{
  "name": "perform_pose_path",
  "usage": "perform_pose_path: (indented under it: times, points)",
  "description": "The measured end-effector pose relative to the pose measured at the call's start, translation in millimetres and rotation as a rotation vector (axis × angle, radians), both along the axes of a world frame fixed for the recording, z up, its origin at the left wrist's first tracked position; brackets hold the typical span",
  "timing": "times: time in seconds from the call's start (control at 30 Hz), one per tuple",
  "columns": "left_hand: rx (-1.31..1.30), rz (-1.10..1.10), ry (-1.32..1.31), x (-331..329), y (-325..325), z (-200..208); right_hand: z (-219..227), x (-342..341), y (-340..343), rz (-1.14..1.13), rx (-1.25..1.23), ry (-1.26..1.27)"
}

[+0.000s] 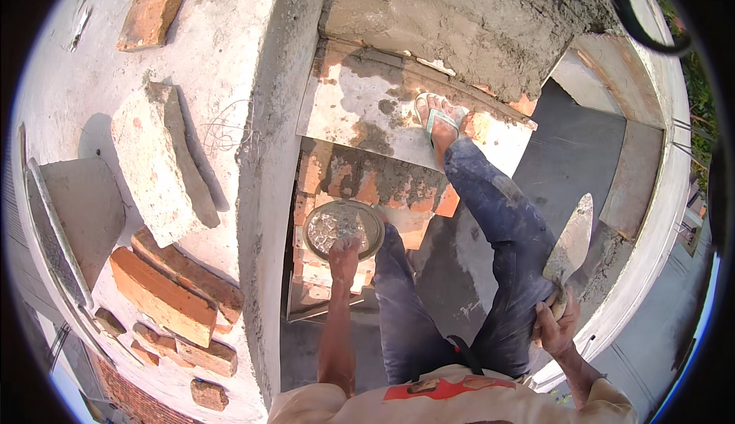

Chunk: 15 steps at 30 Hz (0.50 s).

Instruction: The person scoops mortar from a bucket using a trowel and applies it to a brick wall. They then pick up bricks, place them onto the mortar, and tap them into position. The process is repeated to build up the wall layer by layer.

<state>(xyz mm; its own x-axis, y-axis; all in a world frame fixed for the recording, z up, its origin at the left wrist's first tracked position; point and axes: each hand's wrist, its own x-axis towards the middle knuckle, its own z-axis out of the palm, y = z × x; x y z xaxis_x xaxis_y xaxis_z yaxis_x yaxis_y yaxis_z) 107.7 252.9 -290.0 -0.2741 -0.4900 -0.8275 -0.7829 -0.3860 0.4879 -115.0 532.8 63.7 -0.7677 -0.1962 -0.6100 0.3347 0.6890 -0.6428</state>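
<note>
Round pan (307, 231) — its contents (335, 220) too blurred to tell.

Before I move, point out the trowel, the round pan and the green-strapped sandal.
Trowel (571, 242): head view, middle of the blade.
Round pan (308, 233): head view, left side of the rim.
Sandal (433, 114): head view, on its green strap.

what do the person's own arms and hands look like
The left hand and right hand are ungloved. The forearms are bare, with no watch or cable visible, and cream sleeves begin above them. Finer marks are too small to tell.
</note>
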Motion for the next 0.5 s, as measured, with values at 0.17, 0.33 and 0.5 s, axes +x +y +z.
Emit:
perform_pose_path:
  times: [0.17, 0.33, 0.5]
  points:
    - [0.069, 0.167, 0.182, -80, -25, 134, 4, 3, -22, -0.085, 0.022, -0.066]
    - [0.027, 0.276, 0.488, -150, -28, 162, 7, 3, -35, -0.158, -0.076, -0.106]
    - [0.051, 0.285, 0.372, -234, -64, 143, 1, 8, -32, -0.225, -0.145, -0.131]
